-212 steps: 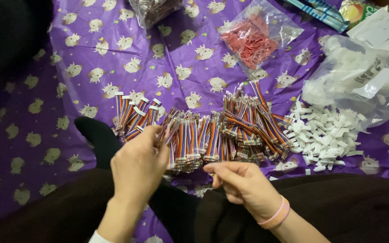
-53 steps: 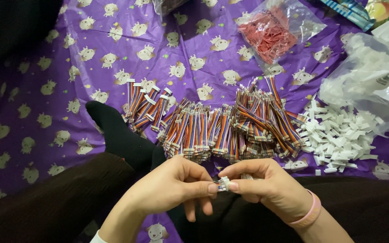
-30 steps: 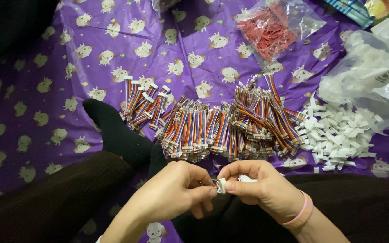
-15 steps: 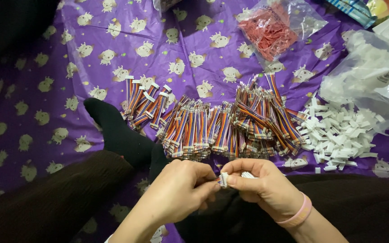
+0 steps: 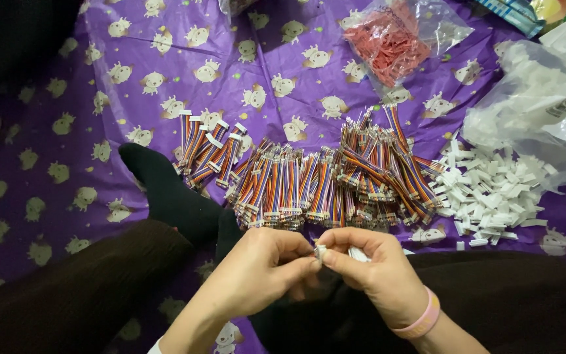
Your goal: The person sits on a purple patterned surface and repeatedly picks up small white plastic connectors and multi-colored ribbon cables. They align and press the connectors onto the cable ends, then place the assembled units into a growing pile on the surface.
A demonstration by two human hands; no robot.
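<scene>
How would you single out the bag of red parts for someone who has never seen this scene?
On the purple patterned cloth, look past the long heap of rainbow wire bundles toward the top edge. The clear plastic bag there holds red pieces; the bag to its right holds white ones.

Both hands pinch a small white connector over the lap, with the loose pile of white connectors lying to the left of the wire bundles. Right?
Not quite. The head view shows the white connector pile to the right of the wire bundles, not the left. The left hand and right hand do pinch a small white connector over the lap.
</scene>
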